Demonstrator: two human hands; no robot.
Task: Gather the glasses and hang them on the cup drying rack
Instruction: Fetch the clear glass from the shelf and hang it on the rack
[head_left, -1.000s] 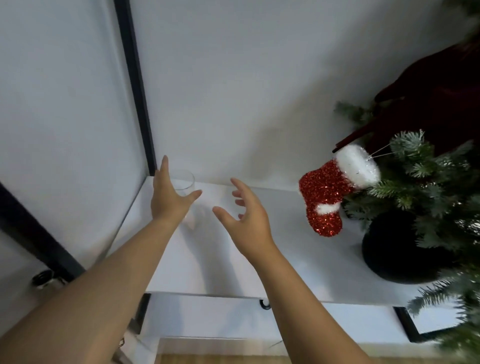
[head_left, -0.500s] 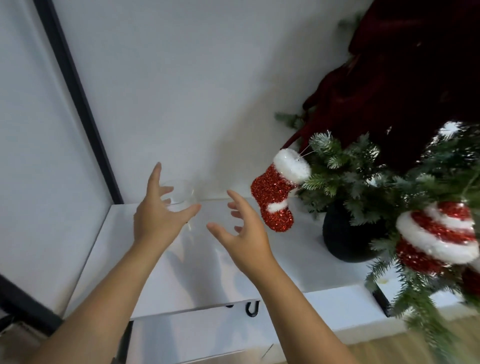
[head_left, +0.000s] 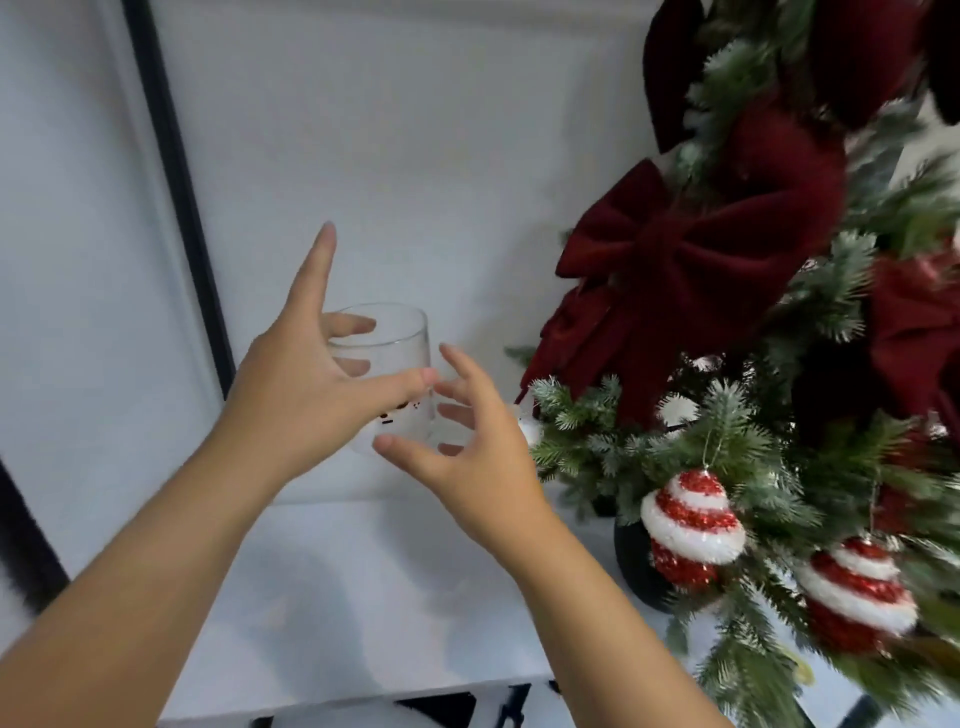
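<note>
A clear drinking glass (head_left: 397, 343) with small dark markings near its base is held upright in the air above the white shelf (head_left: 332, 587). My left hand (head_left: 306, 384) grips it from the left, thumb across the front and fingers behind, index finger pointing up. My right hand (head_left: 467, 441) is just to the right of the glass with fingers spread and curled, its fingertips at the glass's lower right side; contact is unclear. The cup drying rack is not in view.
A decorated Christmas tree (head_left: 769, 395) in a dark pot (head_left: 639, 566) crowds the right side, with dark red bows (head_left: 670, 249) and red-and-white ornaments (head_left: 691, 519). A white wall with a black vertical strip (head_left: 176, 171) stands behind the shelf.
My left hand has lifted the glass off the shelf and brought it nearer and rightward. My right hand has closed in on the glass. The view has swung right toward the tree.
</note>
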